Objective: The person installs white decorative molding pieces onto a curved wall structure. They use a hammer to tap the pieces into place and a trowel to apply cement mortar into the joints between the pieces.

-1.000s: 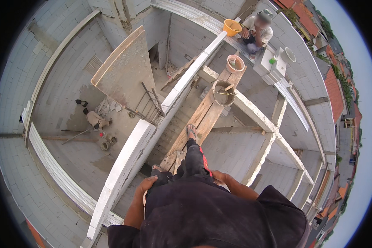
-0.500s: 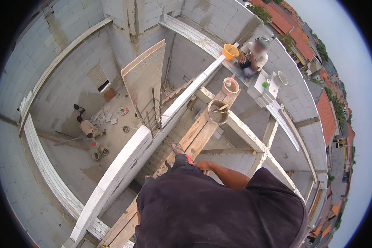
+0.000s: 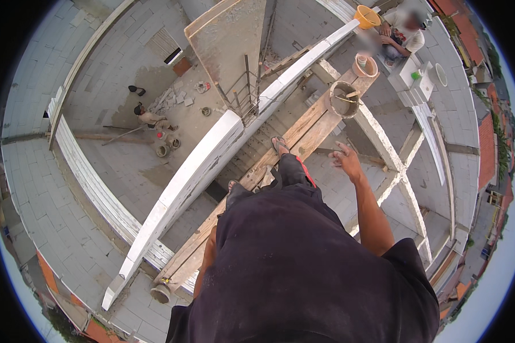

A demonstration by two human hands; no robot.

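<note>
My right hand (image 3: pixel 344 159) is raised in the air to the right of the wooden planks (image 3: pixel 303 130). Its fingers are apart and loosely bent, with nothing in them. Of my left arm only part of the forearm (image 3: pixel 206 257) shows beside my dark shirt; the left hand is out of sight. I stand in sandals on the planks. Ahead on them is a mortar-smeared grey bucket (image 3: pixel 332 108) with a wooden-handled tool in it. Just beyond stands a pinkish bucket (image 3: pixel 357 71) holding a small container.
A co-worker (image 3: pixel 405 39) sits at the far right near a yellow bucket (image 3: pixel 367 18) and white blocks (image 3: pixel 419 88). A white block wall (image 3: pixel 194 157) runs along my left. Concrete beams (image 3: pixel 377 134) cross to the right above a drop. Another person (image 3: pixel 152 118) is down below.
My right hand has moved from beside my leg out to the right and its fingers have spread. My view has shifted, and part of the left forearm shows more clearly.
</note>
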